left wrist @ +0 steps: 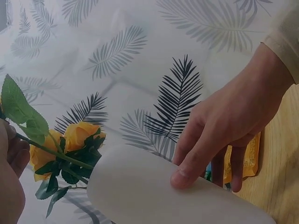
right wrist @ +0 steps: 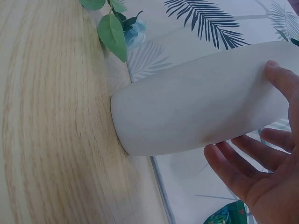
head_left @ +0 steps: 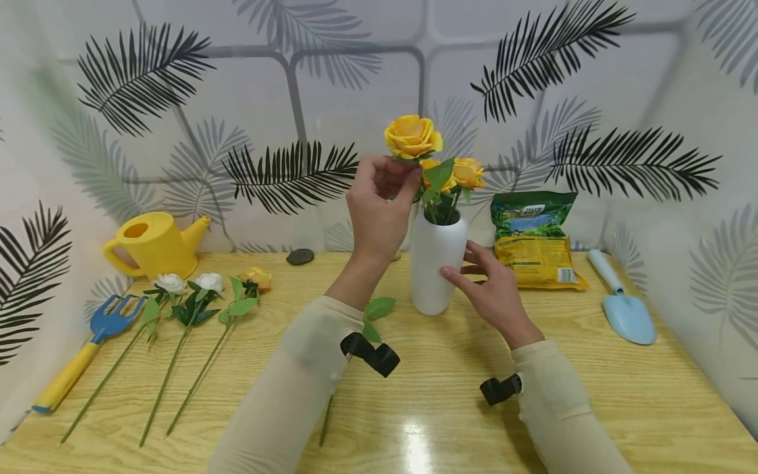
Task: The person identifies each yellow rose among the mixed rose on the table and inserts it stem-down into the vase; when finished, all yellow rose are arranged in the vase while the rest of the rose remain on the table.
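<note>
Left hand [head_left: 379, 207] pinches a yellow rose [head_left: 412, 137] just under the bloom, held above the white vase [head_left: 437, 258] on the wooden table [head_left: 592, 368]. Right hand [head_left: 494, 289] loosely open, thumb touching the vase's side; two yellow roses [head_left: 462, 172] already stand inside.

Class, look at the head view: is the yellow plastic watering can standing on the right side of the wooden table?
No, the yellow plastic watering can stands at the far left of the wooden table.

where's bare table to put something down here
Bare wood lies along the table front right, between the white vase and the blue trowel. The left is crowded: three loose roses and the blue fork.
</note>
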Motion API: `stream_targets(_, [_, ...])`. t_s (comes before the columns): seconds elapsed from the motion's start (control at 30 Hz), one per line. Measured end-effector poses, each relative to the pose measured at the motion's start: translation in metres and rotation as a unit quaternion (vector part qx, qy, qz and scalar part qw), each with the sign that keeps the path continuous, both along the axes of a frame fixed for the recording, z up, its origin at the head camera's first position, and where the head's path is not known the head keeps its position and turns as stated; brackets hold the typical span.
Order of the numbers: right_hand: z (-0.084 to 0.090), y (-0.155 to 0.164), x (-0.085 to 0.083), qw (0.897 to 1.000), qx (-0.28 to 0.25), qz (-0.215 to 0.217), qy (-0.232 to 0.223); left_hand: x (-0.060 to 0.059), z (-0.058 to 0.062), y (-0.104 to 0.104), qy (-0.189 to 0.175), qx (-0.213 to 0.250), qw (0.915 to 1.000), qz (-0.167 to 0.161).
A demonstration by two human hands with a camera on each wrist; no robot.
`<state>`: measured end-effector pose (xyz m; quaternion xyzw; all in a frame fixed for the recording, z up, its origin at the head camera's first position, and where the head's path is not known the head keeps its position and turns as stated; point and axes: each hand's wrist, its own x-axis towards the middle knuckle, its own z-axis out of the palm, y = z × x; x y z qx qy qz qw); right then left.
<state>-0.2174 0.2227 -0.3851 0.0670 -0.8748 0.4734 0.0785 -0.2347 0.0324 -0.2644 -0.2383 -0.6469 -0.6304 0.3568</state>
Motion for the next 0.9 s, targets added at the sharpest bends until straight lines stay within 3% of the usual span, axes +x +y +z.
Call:
stream_targets(0.3, [0.0005, -0.0007, 0.0007, 1.000, 0.001, -0.003, 0.002, 0.0005, 0.0004, 0.0015, -0.002, 0.009, 0.9999, -0.003])
stream_targets(0.57, [0.0015, -0.0015, 0.0011, 1.000, 0.001, -0.002, -0.001, -0.0001, 0.0003, 0.0002, 0.036, -0.027, 0.9988, 0.017])
stream_targets(0.77, [0.0009, -0.0007, 0.0009, 1.000, 0.000, 0.002, 0.002, 0.0010, -0.0025, 0.0007, 0.023, -0.042, 0.9984, 0.031])
stream_targets(0.9, [0.0008, -0.0003, 0.0009, 1.000, -0.001, 0.003, 0.005, 0.0019, -0.0053, 0.0024, 0.012, -0.036, 0.9991, 0.021])
